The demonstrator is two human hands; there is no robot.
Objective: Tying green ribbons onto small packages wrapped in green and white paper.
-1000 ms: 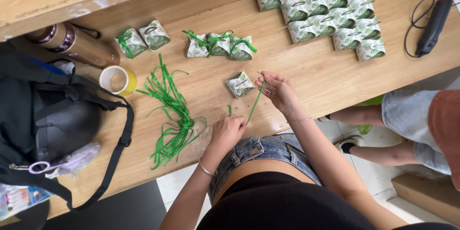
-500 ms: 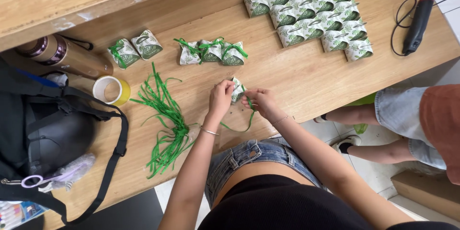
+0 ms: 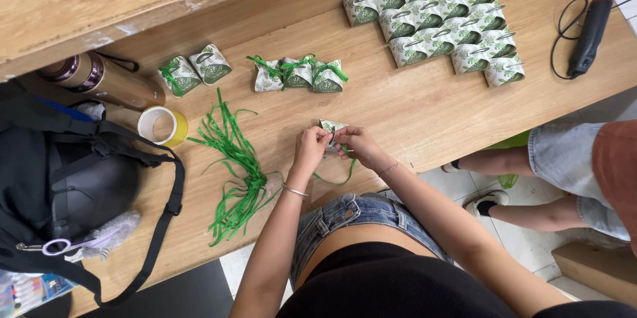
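Where the wooden table (image 3: 424,112) meets its near edge, both hands close on one small folded paper box (image 3: 330,126), white with a green leaf print and roughly triangular in shape. The left hand (image 3: 310,147) pinches the box from the left with its fingertips, and the right hand (image 3: 355,143) grips it from the right, with a green ribbon strip (image 3: 338,175) trailing from the box in a loop toward the near edge. Only the far tip of the box shows above the fingers; the rest is hidden by them.

Farther off on the table, three boxes already tied with green ribbon (image 3: 298,74) sit in a row, and two more tied boxes (image 3: 194,71) lie to the left. A block of untied boxes (image 3: 434,16) fills the far right part of the table. A loose bundle of green ribbon strips (image 3: 237,169) lies left of the hands, near a roll of tape (image 3: 160,126), a brown bottle (image 3: 99,79) and a black bag (image 3: 66,185). A black glue gun (image 3: 589,33) rests at the far right. Another person's legs (image 3: 531,179) show beyond the table's right side.
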